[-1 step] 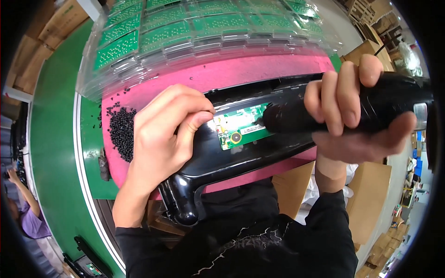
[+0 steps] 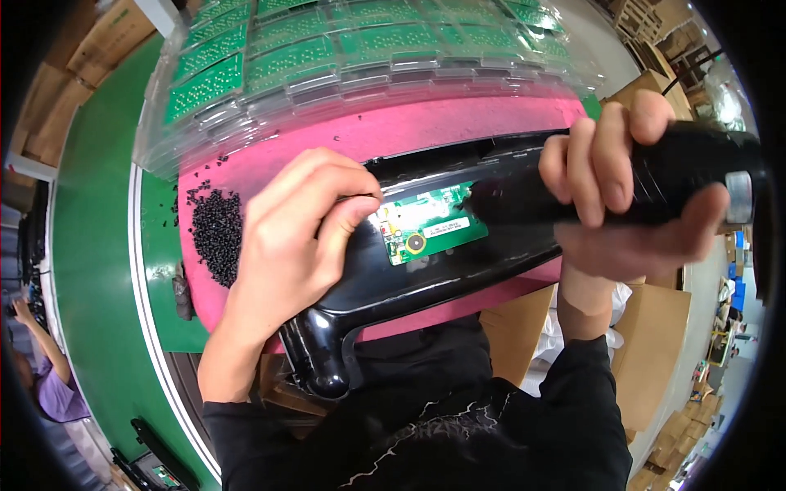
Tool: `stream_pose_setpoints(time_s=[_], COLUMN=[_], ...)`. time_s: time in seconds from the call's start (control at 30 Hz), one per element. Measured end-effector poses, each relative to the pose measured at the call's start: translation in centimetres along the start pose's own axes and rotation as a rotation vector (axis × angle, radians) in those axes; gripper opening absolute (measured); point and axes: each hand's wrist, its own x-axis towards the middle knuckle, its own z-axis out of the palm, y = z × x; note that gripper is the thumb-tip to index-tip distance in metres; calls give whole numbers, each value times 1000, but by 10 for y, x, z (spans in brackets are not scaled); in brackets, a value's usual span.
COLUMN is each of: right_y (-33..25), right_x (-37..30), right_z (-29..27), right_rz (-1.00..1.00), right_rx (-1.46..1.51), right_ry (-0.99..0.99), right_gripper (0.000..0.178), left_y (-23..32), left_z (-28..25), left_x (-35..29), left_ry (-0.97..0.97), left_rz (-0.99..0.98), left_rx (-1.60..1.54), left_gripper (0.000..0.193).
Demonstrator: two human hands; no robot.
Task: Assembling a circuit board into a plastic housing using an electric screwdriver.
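A green circuit board (image 2: pixel 446 237) with a white label sits in a long, glossy black plastic housing (image 2: pixel 409 286). My left hand (image 2: pixel 299 237) rests over the housing's left part, thumb and forefinger pinched together at the board's upper left corner. Anything between those fingertips is too small to make out. A thick black electric screwdriver (image 2: pixel 516 192) lies in my right hand (image 2: pixel 606 188), its fingers wrapped around the barrel. Its nose points left over the board's right end; whether the tip touches is hidden.
Left of my left hand lies a heap of small black screws (image 2: pixel 216 237) on a pink mat (image 2: pixel 393 123). Clear plastic trays (image 2: pixel 360 69) of green boards stand behind. Open cardboard boxes (image 2: pixel 655 352) are at lower right. Another person (image 2: pixel 53 376) is at far left.
The screwdriver has shifted slightly up and right, uncovering more of the board and its white label. My left hand has moved slightly right, still pinched; the housing stays put.
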Motion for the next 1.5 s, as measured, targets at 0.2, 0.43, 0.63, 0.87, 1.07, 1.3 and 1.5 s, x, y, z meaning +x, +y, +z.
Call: stream_pose_setpoints(time_s=[0.2, 0.43, 0.63, 0.87, 1.07, 1.3, 1.5], right_y=[16, 24, 24, 23, 32, 23, 15], right_x=[-2, -2, -1, 8, 6, 2, 3], right_z=[-15, -14, -15, -8, -10, -1, 40], right_rz=[94, 108, 137, 239, 196, 42, -263], right_rx=[-136, -214, -243, -402, -260, 39, 159], right_ry=[189, 187, 171, 124, 148, -56, 64], right_gripper=[50, 49, 50, 47, 47, 55, 47], left_y=[0, -2, -3, -3, -4, -4, -8], left_z=[2, 9, 12, 10, 8, 10, 8], left_x=[0, -4, -6, -7, -7, -10, -8], left_ry=[-246, -402, -453, -489, -520, -442, -315], left_rz=[7, -16, -31, -204, -168, -31, 116], left_rx=[23, 36, 56, -20, 20, 73, 26], left_gripper=[9, 12, 15, 11, 10, 13, 18])
